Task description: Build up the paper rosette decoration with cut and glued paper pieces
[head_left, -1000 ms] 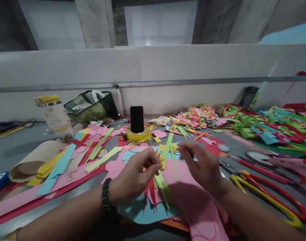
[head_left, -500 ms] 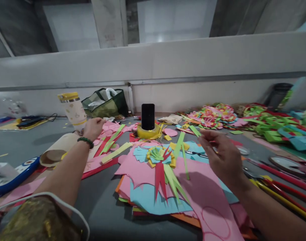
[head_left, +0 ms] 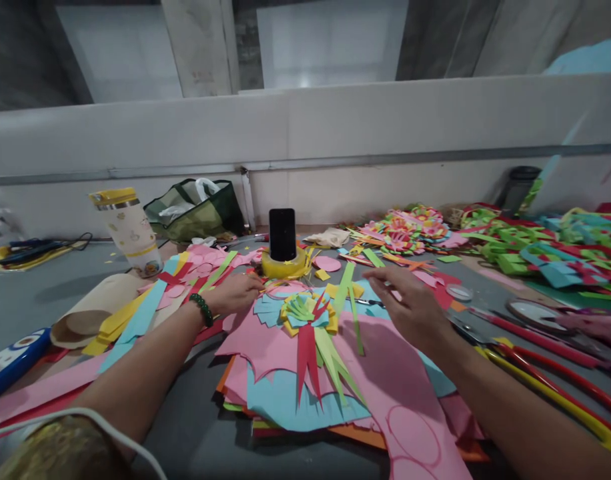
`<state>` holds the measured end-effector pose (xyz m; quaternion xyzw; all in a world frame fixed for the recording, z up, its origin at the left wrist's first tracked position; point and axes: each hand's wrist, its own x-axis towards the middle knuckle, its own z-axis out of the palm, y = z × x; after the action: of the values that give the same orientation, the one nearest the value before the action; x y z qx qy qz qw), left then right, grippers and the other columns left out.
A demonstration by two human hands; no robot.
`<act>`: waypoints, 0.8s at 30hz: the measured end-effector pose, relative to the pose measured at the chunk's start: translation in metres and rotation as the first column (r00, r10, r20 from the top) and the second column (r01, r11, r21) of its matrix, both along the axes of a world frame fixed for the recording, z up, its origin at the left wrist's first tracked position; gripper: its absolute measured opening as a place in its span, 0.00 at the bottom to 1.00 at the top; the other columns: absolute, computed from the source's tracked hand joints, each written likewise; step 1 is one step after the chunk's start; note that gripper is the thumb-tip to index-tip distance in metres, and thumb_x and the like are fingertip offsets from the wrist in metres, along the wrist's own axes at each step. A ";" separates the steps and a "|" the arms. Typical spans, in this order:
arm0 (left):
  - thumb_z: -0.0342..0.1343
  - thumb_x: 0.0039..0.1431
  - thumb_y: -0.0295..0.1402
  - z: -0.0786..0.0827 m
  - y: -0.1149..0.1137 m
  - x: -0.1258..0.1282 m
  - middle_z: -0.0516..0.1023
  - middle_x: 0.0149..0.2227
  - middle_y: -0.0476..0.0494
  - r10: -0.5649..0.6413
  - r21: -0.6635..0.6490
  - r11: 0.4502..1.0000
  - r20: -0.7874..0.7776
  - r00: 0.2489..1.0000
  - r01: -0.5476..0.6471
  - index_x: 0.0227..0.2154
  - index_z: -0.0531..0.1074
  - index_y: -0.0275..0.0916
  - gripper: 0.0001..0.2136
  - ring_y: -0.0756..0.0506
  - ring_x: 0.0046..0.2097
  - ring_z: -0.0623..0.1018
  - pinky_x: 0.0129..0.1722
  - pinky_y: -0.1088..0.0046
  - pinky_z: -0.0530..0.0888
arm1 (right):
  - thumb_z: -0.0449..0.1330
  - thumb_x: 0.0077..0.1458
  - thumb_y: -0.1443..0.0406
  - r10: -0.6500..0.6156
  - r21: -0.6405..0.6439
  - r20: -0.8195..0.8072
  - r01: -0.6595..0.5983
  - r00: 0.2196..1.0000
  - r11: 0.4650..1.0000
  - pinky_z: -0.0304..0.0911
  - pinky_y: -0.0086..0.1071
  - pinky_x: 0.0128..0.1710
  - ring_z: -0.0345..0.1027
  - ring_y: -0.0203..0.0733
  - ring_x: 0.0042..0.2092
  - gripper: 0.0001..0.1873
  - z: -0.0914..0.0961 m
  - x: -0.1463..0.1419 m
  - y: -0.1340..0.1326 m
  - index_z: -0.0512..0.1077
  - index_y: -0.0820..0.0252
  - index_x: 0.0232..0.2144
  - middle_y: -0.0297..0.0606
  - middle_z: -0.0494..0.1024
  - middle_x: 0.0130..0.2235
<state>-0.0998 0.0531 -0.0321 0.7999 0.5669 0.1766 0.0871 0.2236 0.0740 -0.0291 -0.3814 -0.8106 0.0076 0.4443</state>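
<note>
A paper flower [head_left: 305, 313] of yellow, blue, green and red pieces lies on a stack of pink and blue sheets [head_left: 280, 393]. My left hand [head_left: 235, 292], with a green bead bracelet at the wrist, rests left of the flower with its fingers curled at the edge of a pink sheet; what they grip is hidden. My right hand [head_left: 410, 308] hovers right of the flower, fingers spread, holding nothing. Green paper strips [head_left: 353, 313] lie between the flower and my right hand.
A black phone [head_left: 282, 235] stands in a yellow tape roll [head_left: 284, 267]. A tumbler [head_left: 128, 230] and a green bag [head_left: 193, 210] sit far left. Finished paper flowers [head_left: 410, 230] and green and blue paper pieces [head_left: 545, 253] lie right. Red and yellow scissors [head_left: 550, 387] lie near right.
My left hand let go of the flower, reached out to the far left, then came back to the pink sheet beside it. My right hand dropped lower.
</note>
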 end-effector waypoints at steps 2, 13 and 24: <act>0.45 0.52 0.30 -0.002 0.000 0.004 0.81 0.37 0.44 -0.014 -0.042 0.999 -0.009 1.000 0.014 0.31 0.78 0.39 0.15 0.43 0.40 0.77 0.41 0.71 0.71 | 0.51 0.60 0.63 0.063 -0.090 0.165 -0.049 0.984 0.995 0.67 0.39 0.40 0.71 0.46 0.42 0.14 -0.003 0.000 0.000 0.75 0.59 0.39 0.43 0.78 0.39; 0.43 0.56 0.33 -0.001 -0.002 0.007 0.77 0.50 0.44 -0.006 -0.079 0.997 0.088 0.996 0.013 0.47 0.74 0.40 0.20 0.42 0.50 0.74 0.52 0.69 0.67 | 0.56 0.57 0.65 0.466 -0.278 0.363 -0.383 0.807 0.881 0.66 0.32 0.36 0.72 0.42 0.36 0.12 0.000 0.014 0.001 0.79 0.54 0.29 0.39 0.80 0.30; 0.42 0.61 0.42 -0.001 -0.002 0.001 0.72 0.56 0.41 0.016 -0.088 0.996 0.157 0.987 -0.002 0.54 0.69 0.37 0.23 0.41 0.56 0.70 0.56 0.67 0.64 | 0.54 0.58 0.65 0.496 -0.381 0.452 -0.342 0.741 0.859 0.67 0.32 0.33 0.74 0.43 0.40 0.16 0.014 0.020 0.001 0.79 0.51 0.24 0.39 0.81 0.32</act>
<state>-0.0988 0.0509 -0.0328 0.7763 0.5691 0.2148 0.1656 0.2440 0.0749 -0.0147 -0.2312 -0.9576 0.1133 0.1296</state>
